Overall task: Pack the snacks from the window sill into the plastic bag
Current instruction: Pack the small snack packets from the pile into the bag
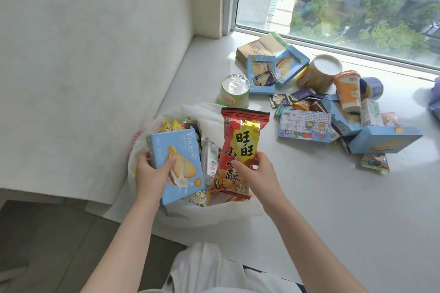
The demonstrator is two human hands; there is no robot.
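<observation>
A blue biscuit box [177, 162] is gripped in the left hand [152, 171], thumb across its front and fingers curled behind its edge, and is held upright over the open mouth of the white plastic bag [209, 210]. A red snack packet [240, 147] is pinched near its middle by the right hand [258, 173], thumb and fingers closed on the foil, with its lower end set among the packets already inside. The bag is seen at the near corner of the window sill [321, 197], part of it appearing to hang past the sill's edge, and it looks well filled. Further along the sill, well apart from the bag, a heap lies unpacked: a green cup [234, 94], a yellow tub [319, 74], an orange cup [348, 93], several blue boxes and small wrapped pieces. Several risks can be judged from here. The bag could be tipped or dragged off the edge if both items are pushed down hard, since neither hand is free to steady its rim. The thin plastic could be split by a box corner. The puffed packet could be crushed if the box is wedged against it, and room for the tall cups may be lost if these two are left standing.
</observation>
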